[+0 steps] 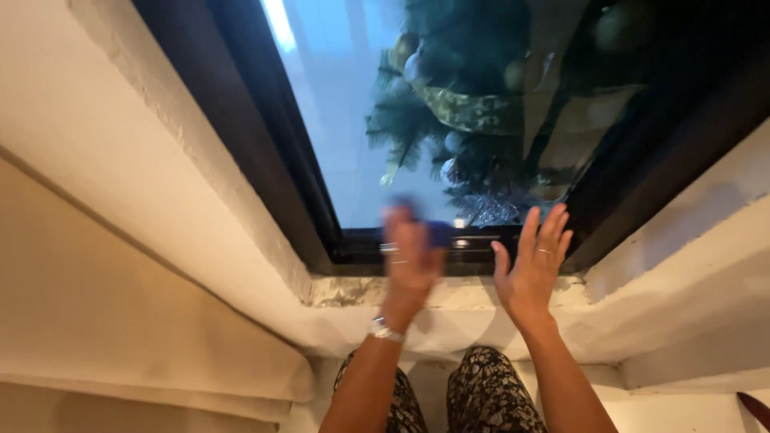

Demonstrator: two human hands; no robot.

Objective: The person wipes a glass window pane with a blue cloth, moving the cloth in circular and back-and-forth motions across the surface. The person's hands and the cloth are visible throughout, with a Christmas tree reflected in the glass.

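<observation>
A cream wall (96, 305) fills the left of the frame, with a white ledge (265, 313) running down toward lower centre. At centre the left hand (409, 261), blurred, presses a blue cloth (437, 232) against the bottom of the glass (337, 120); how the fingers grip it cannot be told. A watch (385, 330) sits on that wrist. Just right, the right hand (531, 265) lies flat, fingers spread, on the dark frame (642, 184), holding nothing. A decorated tree (473, 112) shows in the pane at upper centre

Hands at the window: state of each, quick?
Left hand: blurred, on a blue cloth against the window glass.
Right hand: open, fingers spread, holding nothing.
</observation>
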